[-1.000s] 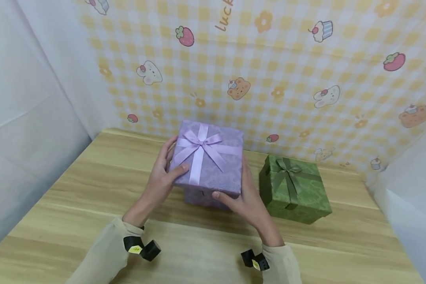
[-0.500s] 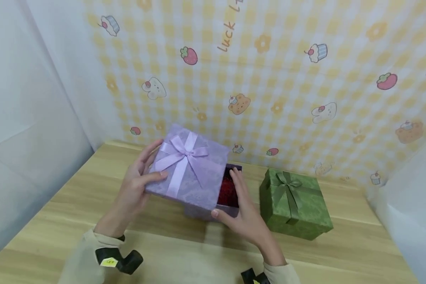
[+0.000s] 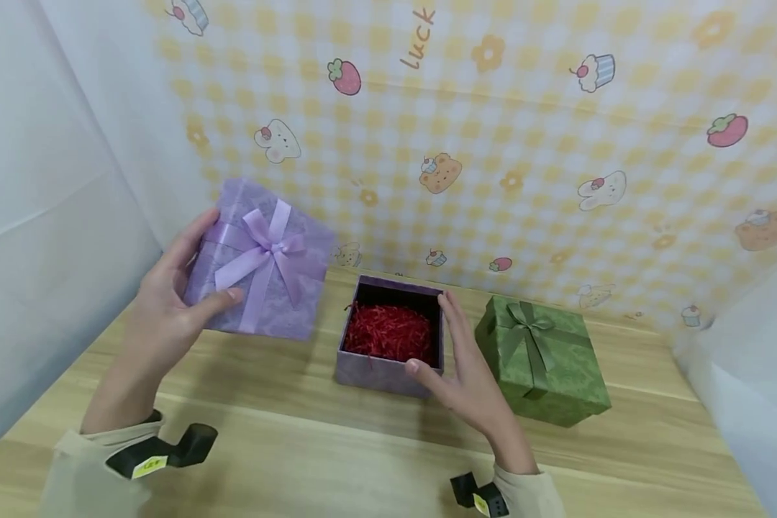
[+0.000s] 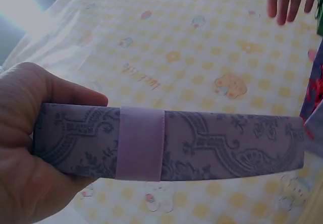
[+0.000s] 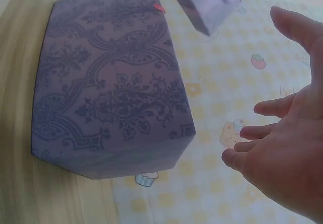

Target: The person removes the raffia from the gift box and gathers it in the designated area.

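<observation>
My left hand (image 3: 171,309) grips the purple patterned lid (image 3: 304,309) by its left side, thumb on top, tilted in the air left of the box; a lilac ribbon bow (image 3: 273,248) is tied on it. In the left wrist view the lid's side (image 4: 232,143) stretches out from the hand. The purple box base (image 3: 382,378) stands uncovered on the table, with red shredded paper (image 3: 388,331) inside. Beside its right wall, my right hand (image 3: 475,381) has its fingers extended and spread; the right wrist view shows this hand (image 5: 287,128) apart from the box.
A green gift box (image 3: 557,360) with a green ribbon bow sits right of the purple box, its lid on. The wooden table (image 3: 285,439) meets a yellow checked cloth backdrop (image 3: 388,144) behind. White sheets (image 3: 45,180) hang at the sides.
The lid has come off the purple box and moved left and up in my left hand, uncovering the red shredded paper. My right hand has let go of the lid and stays near the box.
</observation>
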A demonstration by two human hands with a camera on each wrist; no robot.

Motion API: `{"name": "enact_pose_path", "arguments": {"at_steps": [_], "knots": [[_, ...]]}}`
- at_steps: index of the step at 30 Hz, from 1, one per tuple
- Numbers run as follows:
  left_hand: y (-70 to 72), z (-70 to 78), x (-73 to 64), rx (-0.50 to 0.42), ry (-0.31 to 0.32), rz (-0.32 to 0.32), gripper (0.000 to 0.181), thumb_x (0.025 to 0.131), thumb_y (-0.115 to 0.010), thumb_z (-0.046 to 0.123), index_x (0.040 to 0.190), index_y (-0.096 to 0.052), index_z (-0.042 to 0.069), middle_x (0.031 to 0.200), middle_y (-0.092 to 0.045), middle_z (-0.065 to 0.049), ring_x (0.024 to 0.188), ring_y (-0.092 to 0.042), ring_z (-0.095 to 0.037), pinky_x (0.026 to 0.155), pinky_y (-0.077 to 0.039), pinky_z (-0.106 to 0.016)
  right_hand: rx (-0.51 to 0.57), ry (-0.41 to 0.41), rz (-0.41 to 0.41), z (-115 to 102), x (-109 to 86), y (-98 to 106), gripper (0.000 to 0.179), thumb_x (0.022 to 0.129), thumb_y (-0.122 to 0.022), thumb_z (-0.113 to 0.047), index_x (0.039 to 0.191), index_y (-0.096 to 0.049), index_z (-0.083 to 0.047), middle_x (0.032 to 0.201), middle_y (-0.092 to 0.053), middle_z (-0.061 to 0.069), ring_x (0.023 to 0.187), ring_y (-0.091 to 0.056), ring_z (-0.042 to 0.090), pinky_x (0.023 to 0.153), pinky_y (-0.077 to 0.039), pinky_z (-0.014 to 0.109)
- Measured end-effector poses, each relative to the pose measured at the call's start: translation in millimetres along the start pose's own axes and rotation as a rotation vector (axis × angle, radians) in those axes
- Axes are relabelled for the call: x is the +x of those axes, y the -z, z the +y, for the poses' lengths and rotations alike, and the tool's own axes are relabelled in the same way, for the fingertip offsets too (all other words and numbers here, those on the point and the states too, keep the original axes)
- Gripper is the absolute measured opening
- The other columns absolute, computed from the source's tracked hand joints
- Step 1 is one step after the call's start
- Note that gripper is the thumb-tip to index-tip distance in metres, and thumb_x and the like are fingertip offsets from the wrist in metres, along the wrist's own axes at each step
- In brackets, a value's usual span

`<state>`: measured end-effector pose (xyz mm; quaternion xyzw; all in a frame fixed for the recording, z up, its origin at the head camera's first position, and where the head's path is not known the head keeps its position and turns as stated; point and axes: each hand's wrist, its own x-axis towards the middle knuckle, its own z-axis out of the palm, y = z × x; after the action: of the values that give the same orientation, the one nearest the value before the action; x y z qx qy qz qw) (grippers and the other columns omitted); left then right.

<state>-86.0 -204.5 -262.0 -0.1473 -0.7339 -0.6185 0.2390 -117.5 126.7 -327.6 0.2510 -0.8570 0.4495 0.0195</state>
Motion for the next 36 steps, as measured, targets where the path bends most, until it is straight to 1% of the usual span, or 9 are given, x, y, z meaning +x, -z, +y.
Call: {"name": "enact_pose_path", "arguments": {"at_steps": [5,7,11,14,20,24,30,34,36], "knots": [[4.1,3.6,-4.7,0.277,-0.014,0.006,0.088,0.071,-0.060,-0.023,0.146,-0.032,0.013,0.132,-0.042,-0.007,0.094,-0.045,-0.018,0.074,-0.040,-0.016,-0.028,-0.003,0.003,1.6,-3.4,3.3,0.088,0.085,-0.066,-0.037,0.150,-0.006,-0.031,0.154,0.000,-0.006,0.140,-0.006,0.023,0.102,-0.020,0.060],[2.4,1.8,-6.1,0.358,-0.032,-0.007,0.089,0.070,-0.062,-0.021,0.147,-0.031,0.013,0.138,-0.039,-0.009,0.098,-0.045,-0.018,0.077,-0.038,-0.015,-0.046,-0.014,0.001,2.6,-6.0,4.2,0.088,0.085,-0.066,-0.037,0.150,-0.006,-0.031,0.154,0.001,-0.005,0.140,-0.006,0.024,0.101,-0.021,0.061],[-5.8,-7.4,-4.6,0.492,-0.158,-0.039,0.089,0.065,-0.064,-0.021,0.145,-0.031,0.002,0.147,-0.029,-0.018,0.120,-0.039,-0.030,0.097,-0.035,-0.034,-0.082,-0.033,-0.003,4.3,-10.0,5.8,0.088,0.086,-0.066,-0.038,0.150,-0.005,-0.031,0.154,0.002,-0.004,0.139,-0.005,0.027,0.099,-0.021,0.064],[-12.3,-16.7,-2.3,0.600,-0.255,-0.053,0.086,0.063,-0.063,-0.021,0.142,-0.032,-0.006,0.146,-0.026,-0.025,0.127,-0.032,-0.041,0.099,-0.032,-0.053,-0.099,-0.033,-0.006,4.6,-9.0,6.7,0.088,0.086,-0.065,-0.039,0.150,-0.005,-0.031,0.154,0.003,-0.003,0.140,-0.004,0.028,0.099,-0.021,0.064],[-25.3,-39.2,3.0,0.744,-0.326,-0.085,0.081,0.065,-0.054,-0.023,0.141,-0.030,-0.008,0.147,-0.019,-0.029,0.130,-0.028,-0.043,0.096,-0.036,-0.054,-0.099,-0.048,-0.010,3.3,-3.5,8.7,0.085,0.088,-0.063,-0.040,0.149,-0.004,-0.031,0.154,0.004,-0.004,0.140,-0.003,0.025,0.102,-0.020,0.061],[-34.8,-53.6,6.1,0.814,-0.330,-0.137,0.082,0.064,-0.049,-0.026,0.142,-0.028,-0.008,0.147,-0.017,-0.030,0.120,-0.041,-0.046,0.086,-0.044,-0.051,-0.087,-0.060,-0.011,2.8,-1.1,9.8,0.083,0.089,-0.060,-0.041,0.149,-0.004,-0.032,0.154,0.005,-0.005,0.140,-0.002,0.024,0.102,-0.019,0.061],[-46.4,-66.2,2.2,0.865,-0.231,-0.224,0.093,0.058,-0.052,-0.029,0.143,-0.025,-0.005,0.150,-0.012,-0.026,0.111,-0.048,-0.044,0.067,-0.048,-0.041,-0.100,-0.069,-0.018,3.2,0.9,9.4,0.082,0.090,-0.059,-0.043,0.149,-0.004,-0.033,0.154,0.005,-0.006,0.140,-0.001,0.024,0.102,-0.019,0.061],[-54.7,-74.2,-2.0,0.904,-0.224,-0.254,0.094,0.057,-0.056,-0.029,0.143,-0.024,-0.007,0.149,-0.012,-0.028,0.127,-0.033,-0.043,0.092,-0.042,-0.046,-0.106,-0.075,-0.028,2.8,1.4,7.2,0.082,0.090,-0.058,-0.044,0.149,-0.002,-0.032,0.154,0.006,-0.006,0.140,-0.002,0.024,0.102,-0.019,0.061],[-58.4,-77.0,-3.7,0.926,-0.224,-0.273,0.093,0.058,-0.058,-0.027,0.142,-0.024,-0.008,0.149,-0.012,-0.028,0.132,-0.025,-0.041,0.103,-0.030,-0.046,-0.108,-0.075,-0.031,2.9,1.5,6.0,0.082,0.090,-0.058,-0.044,0.149,-0.002,-0.032,0.154,0.006,-0.006,0.140,-0.002,0.024,0.102,-0.019,0.060]]}}
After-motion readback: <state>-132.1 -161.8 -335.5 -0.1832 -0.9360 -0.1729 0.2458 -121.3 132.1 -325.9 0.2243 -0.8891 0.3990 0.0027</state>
